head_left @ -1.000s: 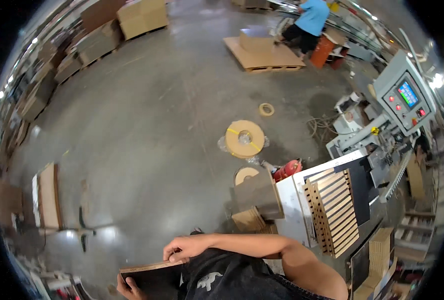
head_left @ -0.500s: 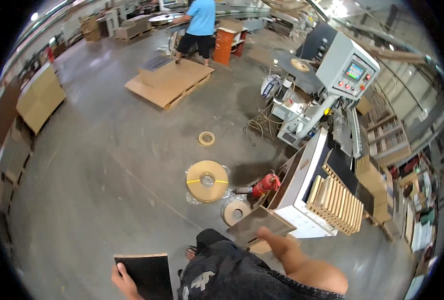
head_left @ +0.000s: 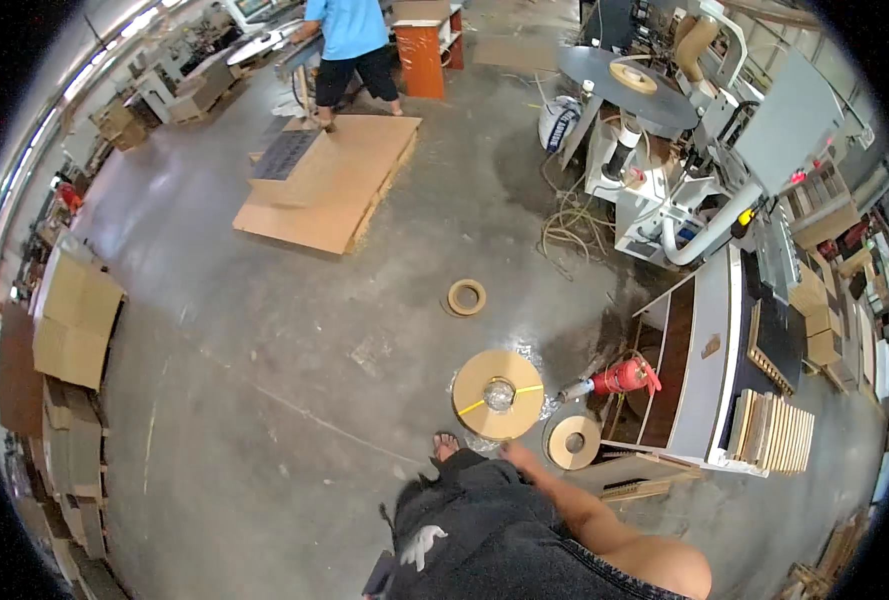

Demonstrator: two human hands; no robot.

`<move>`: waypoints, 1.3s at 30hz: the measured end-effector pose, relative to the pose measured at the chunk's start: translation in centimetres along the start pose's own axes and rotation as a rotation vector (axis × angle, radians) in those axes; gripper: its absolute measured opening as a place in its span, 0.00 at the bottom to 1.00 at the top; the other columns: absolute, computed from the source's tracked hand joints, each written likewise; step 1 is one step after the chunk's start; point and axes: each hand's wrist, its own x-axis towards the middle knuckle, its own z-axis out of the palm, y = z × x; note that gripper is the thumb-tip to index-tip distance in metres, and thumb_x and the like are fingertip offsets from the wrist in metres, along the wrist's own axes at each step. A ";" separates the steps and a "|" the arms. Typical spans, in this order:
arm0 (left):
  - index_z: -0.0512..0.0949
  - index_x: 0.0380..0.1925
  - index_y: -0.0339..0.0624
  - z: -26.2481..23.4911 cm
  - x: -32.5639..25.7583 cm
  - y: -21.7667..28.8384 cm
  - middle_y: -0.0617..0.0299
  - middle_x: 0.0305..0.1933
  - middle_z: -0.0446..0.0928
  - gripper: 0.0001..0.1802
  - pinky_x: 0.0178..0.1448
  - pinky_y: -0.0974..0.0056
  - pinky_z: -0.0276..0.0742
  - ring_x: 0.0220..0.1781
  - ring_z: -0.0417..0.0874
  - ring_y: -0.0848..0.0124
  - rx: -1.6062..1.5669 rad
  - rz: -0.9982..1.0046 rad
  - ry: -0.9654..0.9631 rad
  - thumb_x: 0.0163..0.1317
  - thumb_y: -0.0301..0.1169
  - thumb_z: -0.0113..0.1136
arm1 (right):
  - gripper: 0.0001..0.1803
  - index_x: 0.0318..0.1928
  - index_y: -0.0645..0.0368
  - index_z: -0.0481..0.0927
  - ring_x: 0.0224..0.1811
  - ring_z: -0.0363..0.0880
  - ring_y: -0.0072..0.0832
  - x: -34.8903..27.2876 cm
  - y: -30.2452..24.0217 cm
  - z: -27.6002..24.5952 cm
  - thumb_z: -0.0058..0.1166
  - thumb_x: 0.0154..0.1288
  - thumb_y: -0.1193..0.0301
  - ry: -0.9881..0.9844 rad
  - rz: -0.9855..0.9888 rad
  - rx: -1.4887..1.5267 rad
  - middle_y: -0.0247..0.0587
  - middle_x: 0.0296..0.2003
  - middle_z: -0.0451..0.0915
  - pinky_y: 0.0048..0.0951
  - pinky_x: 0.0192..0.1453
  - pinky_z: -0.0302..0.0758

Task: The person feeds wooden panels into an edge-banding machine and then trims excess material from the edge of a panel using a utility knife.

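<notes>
My right hand (head_left: 514,455) hangs low in front of my body, its forearm coming in from the lower right. It appears just beside a large tan coil of edge banding (head_left: 476,385) with yellow straps, lying on clear plastic. Its fingers are too small and foreshortened to read, and no held thing shows. My left hand is out of sight behind my dark clothing. Only a thin edge of a black panel (head_left: 379,573) shows at my left side, low in the picture.
A second tan coil (head_left: 573,442) and a red fire extinguisher (head_left: 626,377) stand by a white workbench (head_left: 699,370). On it sits a stack of boards (head_left: 776,432). A smaller ring (head_left: 466,298) lies ahead. A person in blue (head_left: 352,30) stands beyond a pallet (head_left: 344,215).
My view has shifted, and the floor coils now appear further right. The black panel and my left hand have dropped almost wholly out of sight. My right hand has swung left across the picture.
</notes>
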 end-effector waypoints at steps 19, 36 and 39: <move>0.82 0.45 0.31 13.6 42.7 52.7 0.39 0.42 0.83 0.45 0.49 0.41 0.76 0.43 0.82 0.39 0.168 0.230 0.006 0.67 0.68 0.39 | 0.17 0.45 0.60 0.82 0.25 0.83 0.34 38.0 -22.0 -20.6 0.50 0.70 0.60 -0.071 0.521 0.775 0.42 0.33 0.84 0.38 0.23 0.78; 0.80 0.54 0.37 28.9 40.7 122.7 0.51 0.48 0.83 0.28 0.47 0.59 0.78 0.44 0.84 0.59 0.413 0.528 -0.104 0.75 0.50 0.44 | 0.13 0.45 0.58 0.80 0.30 0.82 0.33 77.5 -32.6 -42.5 0.51 0.67 0.63 0.068 0.015 0.188 0.40 0.33 0.83 0.34 0.32 0.79; 0.80 0.53 0.38 34.8 42.2 127.0 0.50 0.48 0.83 0.29 0.46 0.57 0.78 0.44 0.84 0.57 0.364 0.468 -0.124 0.74 0.52 0.44 | 0.13 0.45 0.58 0.78 0.25 0.80 0.25 84.0 -41.4 -59.0 0.51 0.68 0.63 0.320 0.308 0.923 0.40 0.33 0.83 0.26 0.25 0.75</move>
